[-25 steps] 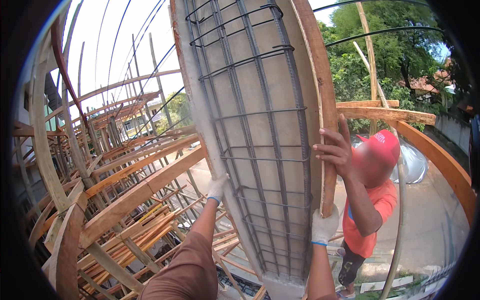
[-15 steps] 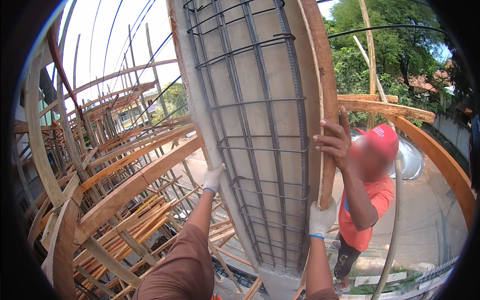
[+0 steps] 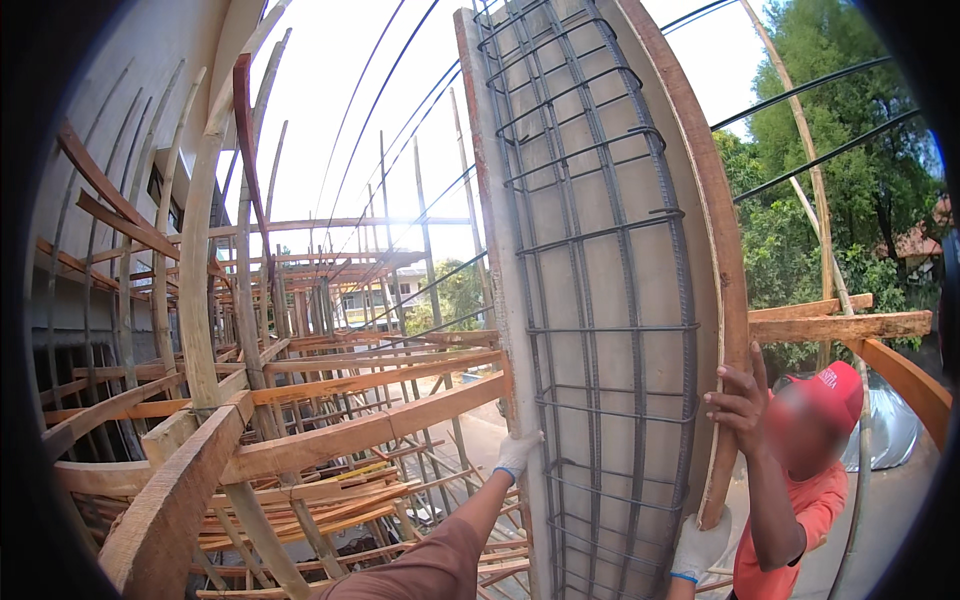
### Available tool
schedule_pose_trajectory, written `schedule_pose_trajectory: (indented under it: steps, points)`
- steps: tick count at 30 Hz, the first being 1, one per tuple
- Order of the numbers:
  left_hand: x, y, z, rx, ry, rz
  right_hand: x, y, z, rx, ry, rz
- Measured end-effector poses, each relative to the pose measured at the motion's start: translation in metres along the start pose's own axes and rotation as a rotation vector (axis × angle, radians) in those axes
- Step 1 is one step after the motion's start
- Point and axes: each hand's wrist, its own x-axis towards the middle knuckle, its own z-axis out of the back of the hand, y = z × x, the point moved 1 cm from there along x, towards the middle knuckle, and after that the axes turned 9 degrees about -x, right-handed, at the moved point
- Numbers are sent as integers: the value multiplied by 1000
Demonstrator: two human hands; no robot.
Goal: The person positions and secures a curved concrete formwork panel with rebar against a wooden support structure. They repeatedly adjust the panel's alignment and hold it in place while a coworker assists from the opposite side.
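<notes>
A tall column formwork with a grey inner panel [image 3: 705, 290] stands before me, holding a cage of steel bars [image 3: 630, 325]. My left hand [image 3: 518, 452], in a light glove, grips its left side board [image 3: 505, 230]. My right hand [image 3: 700, 545], also gloved, grips the right side by the lower end of a wooden batten [image 3: 730, 300]. Just above it, a co-worker's bare hand [image 3: 737, 400] rests on that batten. The co-worker [image 3: 800, 520], in a red cap and coral shirt, stands beside the column at right, partly hidden.
Timber and pole scaffolding [image 3: 360, 430] fills the left, beside a building wall [image 3: 200, 50]. Horizontal boards [image 3: 840, 327] cross behind the co-worker. Overhead cables [image 3: 800, 85] run past trees [image 3: 800, 250]. A silver covered object [image 3: 885, 430] sits beyond at the right.
The view has tilted up and turned left, so the column, both my hands and the co-worker appear further right and lower. The hands keep their holds on the sides.
</notes>
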Motion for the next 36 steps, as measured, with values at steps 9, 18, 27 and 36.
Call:
schedule_pose_trajectory:
  steps: [9, 18, 27, 36]
  points:
    - [-3, -2, -4, 46, -17, 25, 5, -16, 0, -10, 51, 35]
    - [9, 1, -9, -44, 5, -12, 9, 2, 7, -42, -33, 8]
    - [20, 29, 9, -18, -8, 35, 7, -13, -5, -121, 18, -8]
    - [19, 17, 6, 113, 0, 4, 8, -7, -3, -144, 20, -5]
